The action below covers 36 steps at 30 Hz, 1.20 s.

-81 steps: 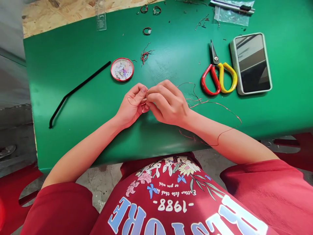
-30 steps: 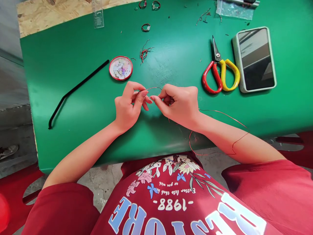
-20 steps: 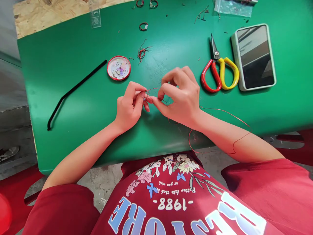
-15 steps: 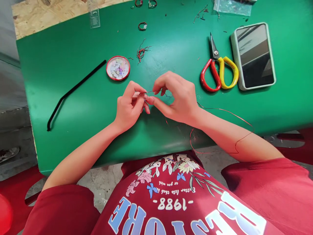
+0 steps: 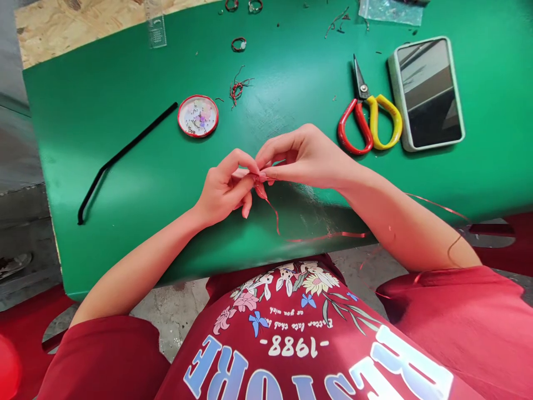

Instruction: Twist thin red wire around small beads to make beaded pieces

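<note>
My left hand [image 5: 227,191] pinches a thin red cord [image 5: 272,210] between thumb and index finger, with the other fingers partly curled below. Touching it at the fingertips, my right hand [image 5: 306,158] is closed on the same cord, its thumb and index finger pressed together. Loose cord hangs from the fingertips, and more trails under my right forearm toward the right sleeve. Fingers cover the small part of the cord between the hands. A red-rimmed round lid [image 5: 197,116] with tiny beads lies just beyond my left hand.
Scissors [image 5: 364,111] with red and yellow handles lie beside a phone [image 5: 430,94] at the right. A black bent stick [image 5: 125,150] lies left. Knotted red cord [image 5: 236,91], a bracelet [image 5: 239,44] and a plastic bag [image 5: 391,12] are farther back.
My fingertips have come together and moved slightly toward me and to the right. My right hand's fingers have closed in, and the loose cord has swung into a new shape.
</note>
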Tool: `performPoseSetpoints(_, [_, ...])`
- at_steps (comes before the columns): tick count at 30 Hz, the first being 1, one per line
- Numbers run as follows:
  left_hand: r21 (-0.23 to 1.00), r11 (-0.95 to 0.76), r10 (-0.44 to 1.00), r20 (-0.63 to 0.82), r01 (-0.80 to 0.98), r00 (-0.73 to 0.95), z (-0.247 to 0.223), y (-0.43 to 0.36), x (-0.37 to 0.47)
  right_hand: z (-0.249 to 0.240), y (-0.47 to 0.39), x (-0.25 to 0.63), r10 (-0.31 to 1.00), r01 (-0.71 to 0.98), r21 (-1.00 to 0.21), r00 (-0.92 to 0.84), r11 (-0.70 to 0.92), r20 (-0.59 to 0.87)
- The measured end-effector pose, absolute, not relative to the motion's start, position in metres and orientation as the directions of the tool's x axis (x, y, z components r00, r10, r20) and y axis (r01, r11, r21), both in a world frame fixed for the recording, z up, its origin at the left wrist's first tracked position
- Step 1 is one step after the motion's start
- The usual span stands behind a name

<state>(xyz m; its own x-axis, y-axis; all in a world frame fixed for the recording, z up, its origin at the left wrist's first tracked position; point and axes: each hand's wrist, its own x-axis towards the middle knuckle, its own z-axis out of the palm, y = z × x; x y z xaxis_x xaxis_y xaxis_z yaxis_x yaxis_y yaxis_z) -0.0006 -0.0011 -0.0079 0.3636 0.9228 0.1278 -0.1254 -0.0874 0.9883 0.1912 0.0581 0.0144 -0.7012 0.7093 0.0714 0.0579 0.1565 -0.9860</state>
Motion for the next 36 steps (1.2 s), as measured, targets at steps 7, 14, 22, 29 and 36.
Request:
performPoseSetpoints(7, [0.992,-0.001,0.909,0.054,-0.128,0.413,-0.008,0.002,-0.001,0.017,0.056,0.192,0.729,0.185,-0.898,-0.658,0.4,0.189])
performPoseSetpoints(14, [0.988,0.001,0.891,0.07,-0.156,0.448,-0.012,0.001,-0.002,0.017,0.059,0.193,0.712,0.182,-0.92,-0.69,0.346,0.131])
performPoseSetpoints(22, [0.992,-0.013,0.88,0.07,-0.124,0.47,-0.011,-0.002,-0.001,0.003,0.072,0.196,0.916,0.262,-0.93,-0.372,0.257,0.148])
performPoseSetpoints(29, [0.992,-0.033,0.888,0.085,-0.121,0.453,-0.008,-0.001,-0.002,0.002,0.079,0.206,0.936,0.424,-0.837,-0.219,0.346,0.276])
performPoseSetpoints(36, [0.991,-0.04,0.905,0.091,-0.129,0.416,-0.007,-0.001,0.0,-0.012,0.081,0.214,0.879,0.781,-0.407,-0.391,0.473,0.272])
